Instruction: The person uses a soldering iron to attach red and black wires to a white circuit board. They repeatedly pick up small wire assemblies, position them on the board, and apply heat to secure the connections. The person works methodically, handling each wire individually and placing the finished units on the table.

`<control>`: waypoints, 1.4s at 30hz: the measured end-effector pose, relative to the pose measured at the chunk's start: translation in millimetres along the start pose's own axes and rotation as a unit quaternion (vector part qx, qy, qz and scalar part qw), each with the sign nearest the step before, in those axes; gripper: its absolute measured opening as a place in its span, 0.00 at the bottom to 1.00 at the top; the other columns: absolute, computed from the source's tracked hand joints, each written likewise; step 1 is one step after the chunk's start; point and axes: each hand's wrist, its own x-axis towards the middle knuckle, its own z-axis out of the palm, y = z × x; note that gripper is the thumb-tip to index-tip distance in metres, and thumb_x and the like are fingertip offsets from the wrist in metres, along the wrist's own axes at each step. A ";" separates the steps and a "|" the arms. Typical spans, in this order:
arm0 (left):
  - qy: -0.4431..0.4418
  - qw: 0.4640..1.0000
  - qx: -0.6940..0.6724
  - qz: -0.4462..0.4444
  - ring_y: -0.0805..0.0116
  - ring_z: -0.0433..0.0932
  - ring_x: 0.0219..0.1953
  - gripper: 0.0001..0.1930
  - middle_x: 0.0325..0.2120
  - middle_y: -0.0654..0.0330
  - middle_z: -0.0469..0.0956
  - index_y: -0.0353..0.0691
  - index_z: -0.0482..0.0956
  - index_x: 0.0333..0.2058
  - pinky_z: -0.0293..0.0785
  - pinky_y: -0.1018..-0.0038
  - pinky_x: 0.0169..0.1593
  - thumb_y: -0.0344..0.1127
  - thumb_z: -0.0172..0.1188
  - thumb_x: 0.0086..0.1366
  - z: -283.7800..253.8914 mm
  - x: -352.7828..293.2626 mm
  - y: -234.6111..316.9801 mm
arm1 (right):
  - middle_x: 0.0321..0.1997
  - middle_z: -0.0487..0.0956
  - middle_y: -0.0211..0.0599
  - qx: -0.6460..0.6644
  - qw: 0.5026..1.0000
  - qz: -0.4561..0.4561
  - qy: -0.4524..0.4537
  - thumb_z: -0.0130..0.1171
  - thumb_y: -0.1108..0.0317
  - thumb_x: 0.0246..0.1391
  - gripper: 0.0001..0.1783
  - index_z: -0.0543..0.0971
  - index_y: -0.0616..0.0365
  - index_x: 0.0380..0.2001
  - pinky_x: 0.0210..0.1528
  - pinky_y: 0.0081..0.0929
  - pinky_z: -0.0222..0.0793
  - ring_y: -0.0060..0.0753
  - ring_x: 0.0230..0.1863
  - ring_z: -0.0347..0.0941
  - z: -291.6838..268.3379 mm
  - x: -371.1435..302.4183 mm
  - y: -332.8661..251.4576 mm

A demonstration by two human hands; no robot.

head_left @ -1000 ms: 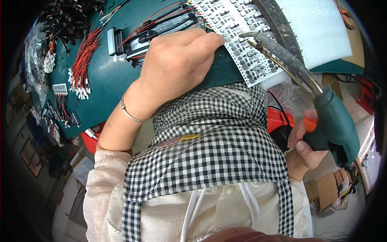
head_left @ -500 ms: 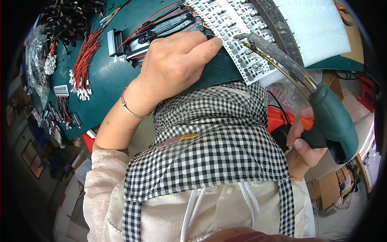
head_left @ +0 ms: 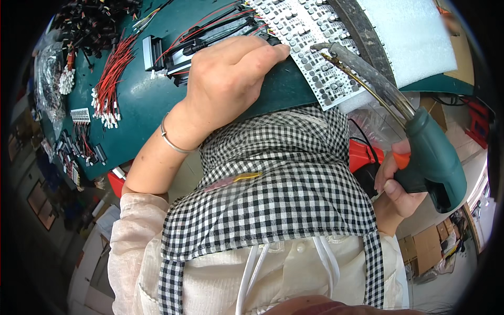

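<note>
My left hand (head_left: 226, 79) is closed in a pinch beside the near left edge of a white circuit board (head_left: 302, 39) covered with small components. What its fingertips hold is hidden. Red and black wires (head_left: 223, 26) run along the board's left side, just beyond that hand. My right hand (head_left: 396, 189) grips a green soldering gun (head_left: 436, 157) with an orange trigger, a finger resting at the trigger. The gun's grey tip (head_left: 328, 48) and thin brass feed tube (head_left: 362, 86) reach over the board; whether the tip touches it I cannot tell.
A dark curved bar (head_left: 365, 39) lies across the board, with a white foam sheet (head_left: 409, 42) to its right. On the green table (head_left: 147, 110) at left are a red wire bundle (head_left: 110, 73), a heap of black connectors (head_left: 86, 26) and a clear plastic bag (head_left: 47, 79).
The soldering gun's tip has shifted very slightly to the right. My left hand stays pinched at the board's edge, almost in the same place.
</note>
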 end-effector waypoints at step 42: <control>0.023 0.999 0.038 -0.004 0.68 0.77 0.22 0.12 0.21 0.59 0.78 0.38 0.81 0.32 0.73 0.78 0.25 0.20 0.64 0.46 4.7 -5.2 8.6 | 0.17 0.66 0.34 0.050 0.998 -0.024 -0.026 0.60 0.71 0.43 0.37 0.58 0.77 0.54 0.12 0.19 0.61 0.24 0.12 0.61 4.0 9.0 3.0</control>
